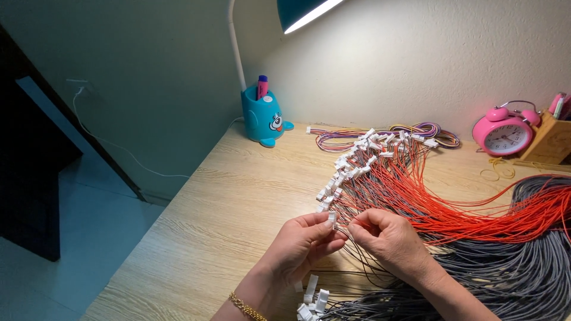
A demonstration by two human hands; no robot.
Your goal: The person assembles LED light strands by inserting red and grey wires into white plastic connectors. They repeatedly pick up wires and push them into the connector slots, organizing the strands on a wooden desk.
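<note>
Upright, a white connector (332,217) sits pinched in the left hand (303,241); right hand (386,238) pinches its wire (416,220).

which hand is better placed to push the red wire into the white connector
Right, probably. The right hand pinches the red wire end right beside the small white connector, which the left hand holds steady at its fingertips.

No packages, labels, signs or screens on my desk (226,196); only round pink alarm clock (504,134) dial, far right.
</note>
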